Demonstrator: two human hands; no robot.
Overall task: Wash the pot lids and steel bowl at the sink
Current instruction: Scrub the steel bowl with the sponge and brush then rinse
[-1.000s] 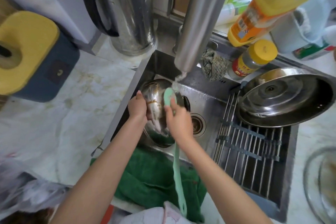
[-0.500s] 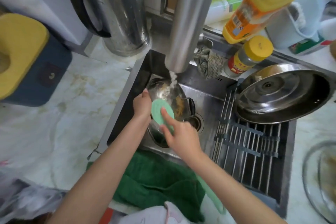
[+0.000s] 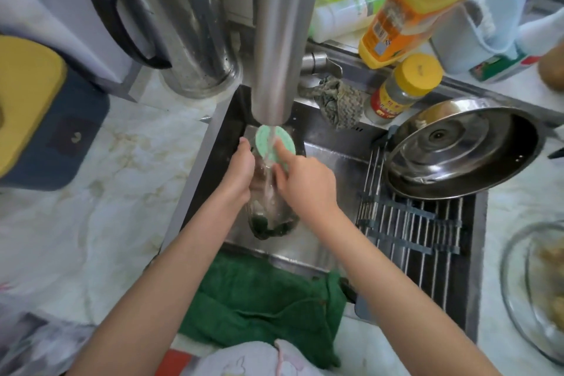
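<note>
In the sink [image 3: 329,162], under the running tap [image 3: 276,40], stands a steel pot lid [image 3: 268,220] on its edge. My left hand [image 3: 239,172] grips its left rim. My right hand [image 3: 305,180] holds a green round scrub brush [image 3: 273,143], forefinger stretched along it, and presses it on the lid's upper part where the water falls. A larger steel lid [image 3: 457,152] lies upside down on the drying rack [image 3: 409,223] to the right.
A steel kettle [image 3: 180,27] stands on the counter at the back left. Detergent bottle [image 3: 406,9], yellow-capped jar [image 3: 403,87] and a rag [image 3: 338,104] line the sink's back edge. A green towel [image 3: 262,305] drapes the front edge. A glass bowl [image 3: 537,290] is at right.
The brush head has moved up the lid to its top edge under the water stream. The lid is tilted more edge-on. My left hand stays on the rim.
</note>
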